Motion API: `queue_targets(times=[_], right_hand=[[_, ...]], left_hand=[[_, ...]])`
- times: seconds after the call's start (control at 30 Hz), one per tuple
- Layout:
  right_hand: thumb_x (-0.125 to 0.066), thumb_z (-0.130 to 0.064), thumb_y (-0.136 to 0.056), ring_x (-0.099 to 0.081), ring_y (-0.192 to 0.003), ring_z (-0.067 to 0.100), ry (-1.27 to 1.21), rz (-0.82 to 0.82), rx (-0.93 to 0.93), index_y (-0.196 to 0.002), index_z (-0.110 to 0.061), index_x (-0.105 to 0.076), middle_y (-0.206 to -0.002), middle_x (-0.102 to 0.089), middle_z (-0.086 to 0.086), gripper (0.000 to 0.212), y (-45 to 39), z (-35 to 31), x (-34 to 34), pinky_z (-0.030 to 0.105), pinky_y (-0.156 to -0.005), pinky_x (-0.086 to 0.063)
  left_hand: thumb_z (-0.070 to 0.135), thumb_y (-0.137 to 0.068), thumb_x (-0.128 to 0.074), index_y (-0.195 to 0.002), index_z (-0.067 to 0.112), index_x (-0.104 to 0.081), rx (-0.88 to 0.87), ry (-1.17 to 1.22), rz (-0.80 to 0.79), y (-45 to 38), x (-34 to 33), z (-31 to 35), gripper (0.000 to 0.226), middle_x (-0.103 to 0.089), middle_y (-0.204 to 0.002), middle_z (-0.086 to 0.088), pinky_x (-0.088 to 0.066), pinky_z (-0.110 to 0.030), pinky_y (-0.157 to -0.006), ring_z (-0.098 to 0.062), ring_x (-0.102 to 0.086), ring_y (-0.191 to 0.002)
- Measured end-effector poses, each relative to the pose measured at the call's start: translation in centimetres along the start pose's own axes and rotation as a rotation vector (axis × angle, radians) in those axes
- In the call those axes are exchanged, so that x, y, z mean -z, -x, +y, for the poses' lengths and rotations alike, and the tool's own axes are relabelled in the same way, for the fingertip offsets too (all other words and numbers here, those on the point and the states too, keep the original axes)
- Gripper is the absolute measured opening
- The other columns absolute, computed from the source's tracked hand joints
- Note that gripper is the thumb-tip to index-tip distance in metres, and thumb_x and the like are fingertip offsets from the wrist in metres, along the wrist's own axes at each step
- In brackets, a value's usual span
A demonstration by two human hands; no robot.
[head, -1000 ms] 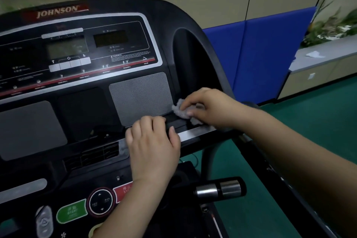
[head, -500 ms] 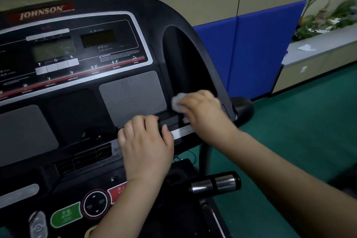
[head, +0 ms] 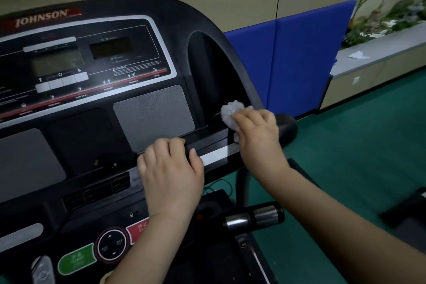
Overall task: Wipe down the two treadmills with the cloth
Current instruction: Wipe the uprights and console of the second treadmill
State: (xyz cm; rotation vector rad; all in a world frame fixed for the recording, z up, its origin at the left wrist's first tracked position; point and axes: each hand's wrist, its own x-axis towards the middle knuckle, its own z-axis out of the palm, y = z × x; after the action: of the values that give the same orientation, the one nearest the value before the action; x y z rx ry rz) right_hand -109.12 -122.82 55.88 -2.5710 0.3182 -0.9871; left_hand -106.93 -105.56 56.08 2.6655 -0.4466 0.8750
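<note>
The small crumpled white cloth (head: 231,113) is under the fingertips of the right hand (head: 259,131). This hand is closed down over the cloth and presses it against the black plastic console of the treadmill (head: 207,30), at the bottom of the dark curved recess on the console's right side. Most of the cloth shows just above and to the left of the fingers; a small white piece of it also shows under the hand, on the thumb side.

The left hand (head: 171,174) is near the right one, lower and to its left, and the two hands do not touch. It holds nothing. Its fingers are bent over the edge of a narrow ledge, and the thumb lies on a shiny silver strip (head: 215,156) that runs between the two hands.

Above the left hand there is a grey mesh panel (head: 153,117). Well above it, at the top left of the console, the white word "JOHNSON" (head: 41,18) stands on a red band. A small white notice that begins with "WARNING" (head: 122,69) is on the display panel, but its smaller lines are too small to read. Below the left wrist there are a red button (head: 137,232) and a green button (head: 77,260), both with characters which I cannot read, and between them a round black control pad (head: 111,245) with arrows.
</note>
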Motion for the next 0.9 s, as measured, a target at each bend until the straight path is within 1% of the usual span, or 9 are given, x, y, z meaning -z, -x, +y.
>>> queue_targets(times=[0.13, 0.23, 0.4, 0.5, 0.57, 0.63, 0.77, 0.83, 0.9], right_hand=[[-0.063, -0.005, -0.071, -0.052, -0.101, 0.031, -0.120, -0.178, 0.277, -0.112, -0.014, -0.067, -0.116, -0.066, 0.001, 0.042, -0.4, -3.0, -1.1, 0.051, -0.081, -0.049], [-0.064, -0.011, -0.079, -0.054, -0.103, 0.028, -0.186, -0.198, 0.356, -0.116, -0.014, -0.067, -0.118, -0.065, -0.001, 0.037, -0.2, -3.0, -1.0, 0.047, -0.087, -0.049], [-0.064, -0.011, -0.084, -0.051, -0.100, 0.027, -0.135, -0.028, 0.201, -0.116, -0.017, -0.069, -0.122, -0.064, -0.003, 0.033, 0.3, 1.6, 0.1, 0.025, -0.092, -0.037], [-0.062, -0.010, -0.088, -0.049, -0.102, 0.030, -0.107, 0.030, -0.030, -0.115, -0.015, -0.069, -0.122, -0.063, 0.002, 0.029, 0.9, 5.2, 1.0, 0.020, -0.091, -0.029], [-0.058, -0.010, -0.091, -0.052, -0.105, 0.032, -0.151, 0.133, -0.243, -0.116, -0.014, -0.069, -0.118, -0.062, 0.005, 0.027, 1.6, 7.3, 1.9, 0.020, -0.090, -0.031], [-0.054, -0.012, -0.094, -0.051, -0.110, 0.027, -0.196, 0.193, -0.422, -0.122, -0.014, -0.064, -0.120, -0.058, 0.005, 0.030, 2.5, 8.3, 2.7, 0.021, -0.094, -0.033], [-0.053, -0.015, -0.096, -0.033, -0.111, 0.011, -0.183, 0.021, -0.330, -0.132, -0.015, -0.056, -0.130, -0.048, 0.000, 0.036, 5.2, 6.5, 2.6, 0.008, -0.094, -0.024], [-0.056, -0.008, -0.093, -0.034, -0.112, 0.017, -0.128, 0.022, -0.258, -0.130, -0.013, -0.058, -0.131, -0.049, 0.004, 0.037, 6.6, 5.5, 2.2, 0.014, -0.094, -0.030], [-0.060, -0.002, -0.089, -0.043, -0.110, 0.029, -0.046, 0.043, -0.213, -0.126, -0.009, -0.060, -0.128, -0.052, 0.009, 0.038, 7.2, 5.5, 1.7, 0.029, -0.091, -0.041]], left_hand=[[0.033, -0.085, -0.051, -0.101, 0.013, -0.059, 0.001, -0.021, -0.027, -0.1, 0.2, 0.0, 0.027, -0.056, -0.095, -0.009, -0.034, -0.045, -0.089, -0.032, -0.049, -0.094], [0.030, -0.087, -0.058, -0.103, 0.013, -0.060, 0.013, -0.002, -0.038, 0.0, 0.4, 0.0, 0.024, -0.056, -0.097, -0.009, -0.035, -0.047, -0.092, -0.031, -0.049, -0.096], [0.027, -0.085, -0.061, -0.105, 0.012, -0.061, 0.002, 0.032, -0.035, 0.0, 0.5, 0.0, 0.025, -0.058, -0.099, -0.010, -0.036, -0.049, -0.093, -0.033, -0.050, -0.098], [0.027, -0.086, -0.060, -0.106, 0.012, -0.061, -0.002, 0.029, -0.035, 0.1, 0.5, 0.0, 0.025, -0.058, -0.100, -0.010, -0.035, -0.049, -0.094, -0.034, -0.050, -0.099], [0.026, -0.086, -0.060, -0.106, 0.011, -0.061, -0.008, 0.019, -0.032, 0.1, 0.4, 0.0, 0.025, -0.058, -0.100, -0.012, -0.036, -0.050, -0.093, -0.035, -0.050, -0.098], [0.026, -0.086, -0.061, -0.105, 0.010, -0.061, -0.015, 0.009, -0.025, 0.1, 0.3, 0.0, 0.025, -0.058, -0.100, -0.013, -0.036, -0.051, -0.092, -0.036, -0.050, -0.097], [0.025, -0.086, -0.060, -0.106, 0.009, -0.060, -0.017, 0.000, -0.021, 0.1, 0.3, 0.1, 0.025, -0.058, -0.100, -0.015, -0.036, -0.052, -0.091, -0.038, -0.050, -0.098], [0.025, -0.086, -0.060, -0.105, 0.008, -0.060, -0.022, -0.010, -0.020, 0.1, 0.3, 0.1, 0.026, -0.058, -0.101, -0.016, -0.036, -0.052, -0.091, -0.039, -0.050, -0.097], [0.025, -0.086, -0.060, -0.106, 0.008, -0.060, -0.025, -0.017, -0.021, 0.1, 0.2, 0.1, 0.026, -0.058, -0.101, -0.016, -0.036, -0.052, -0.091, -0.039, -0.050, -0.097]])
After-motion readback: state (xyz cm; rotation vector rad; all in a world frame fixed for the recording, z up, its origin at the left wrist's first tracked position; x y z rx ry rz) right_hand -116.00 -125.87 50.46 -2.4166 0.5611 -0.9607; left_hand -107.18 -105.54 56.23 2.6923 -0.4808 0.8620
